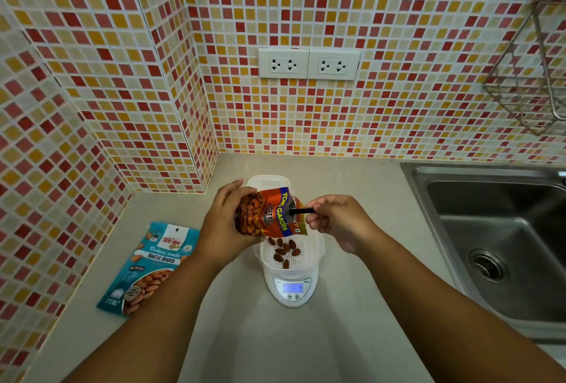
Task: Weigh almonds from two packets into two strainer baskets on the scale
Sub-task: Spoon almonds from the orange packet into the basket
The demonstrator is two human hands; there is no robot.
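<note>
My left hand [225, 223] holds an orange almond packet [266, 214] tilted over a white strainer basket [309, 263] that sits on a white digital scale [292, 290]. My right hand [333, 217] grips a black spoon handle [301, 211] whose end is inside the packet's open mouth. Several almonds [284, 249] lie in the basket. The lit scale display [292, 287] reads a single digit. A second white strainer basket [269, 182] stands just behind, partly hidden by the packet. A teal roasted-almond packet [150, 266] lies flat on the counter to the left.
A steel sink [496, 245] is set into the counter at the right. A wire rack [533, 76] hangs on the tiled wall above it. Two double wall sockets [307, 64] are on the back wall. A tiled wall corner juts out at the left.
</note>
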